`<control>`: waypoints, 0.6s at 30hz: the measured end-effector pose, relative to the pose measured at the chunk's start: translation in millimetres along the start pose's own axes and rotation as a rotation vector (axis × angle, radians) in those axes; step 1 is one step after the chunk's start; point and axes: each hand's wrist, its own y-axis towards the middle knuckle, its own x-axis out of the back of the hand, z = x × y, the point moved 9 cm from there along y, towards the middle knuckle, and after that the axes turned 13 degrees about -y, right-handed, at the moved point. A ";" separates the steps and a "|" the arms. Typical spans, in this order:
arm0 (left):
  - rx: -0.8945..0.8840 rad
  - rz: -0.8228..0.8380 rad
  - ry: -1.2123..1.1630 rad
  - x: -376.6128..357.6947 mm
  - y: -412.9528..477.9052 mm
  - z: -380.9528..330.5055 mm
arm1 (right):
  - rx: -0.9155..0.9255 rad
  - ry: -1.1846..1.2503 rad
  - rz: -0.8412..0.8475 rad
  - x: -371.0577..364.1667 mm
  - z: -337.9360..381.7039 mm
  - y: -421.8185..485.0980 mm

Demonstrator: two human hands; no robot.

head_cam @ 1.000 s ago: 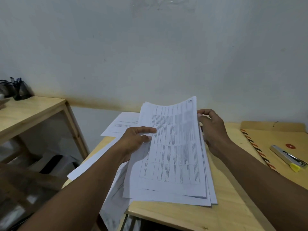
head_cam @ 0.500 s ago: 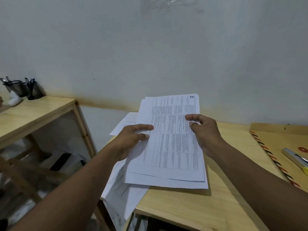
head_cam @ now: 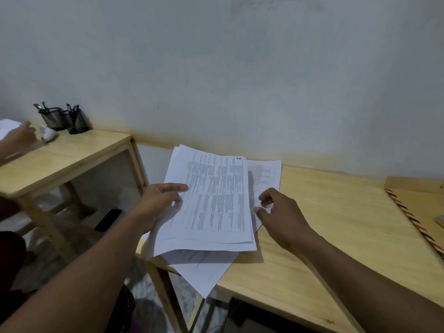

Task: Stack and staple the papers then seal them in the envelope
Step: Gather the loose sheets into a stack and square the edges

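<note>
A stack of printed white papers (head_cam: 211,203) is held over the left end of the wooden desk (head_cam: 336,224). My left hand (head_cam: 159,200) grips the stack's left edge, thumb on top. My right hand (head_cam: 276,207) is off the stack, its fingertips pinching the edge of a loose sheet (head_cam: 265,174) that lies on the desk just right of the stack. Another loose sheet (head_cam: 204,270) lies under the stack and overhangs the desk's front edge. A brown envelope with a striped border (head_cam: 418,212) lies at the far right; a bit of the stapler (head_cam: 440,221) shows at the frame edge.
A second wooden table (head_cam: 60,159) stands to the left with black mesh pen holders (head_cam: 64,118) at the back. Another person's hand (head_cam: 19,138) is at its left edge. A dark object (head_cam: 108,219) lies on the floor beneath. A pale wall runs behind both tables.
My right hand has let go of the stack and moved right onto the loose sheet. The left hand keeps the stack. The camera has swung left, pushing envelope and stapler toward the frame edge.
</note>
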 end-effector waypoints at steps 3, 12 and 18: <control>0.014 0.002 0.019 2.5 -1.2 2.8 | 0.069 -0.174 -0.024 -0.7 -5.9 1.2; -0.025 0.133 0.070 -41.3 -2.9 2.3 | -0.089 -0.434 0.056 25.3 -55.5 14.7; -0.025 0.156 0.119 -47.1 -0.1 3.7 | -0.127 -0.395 0.009 20.3 -48.4 12.1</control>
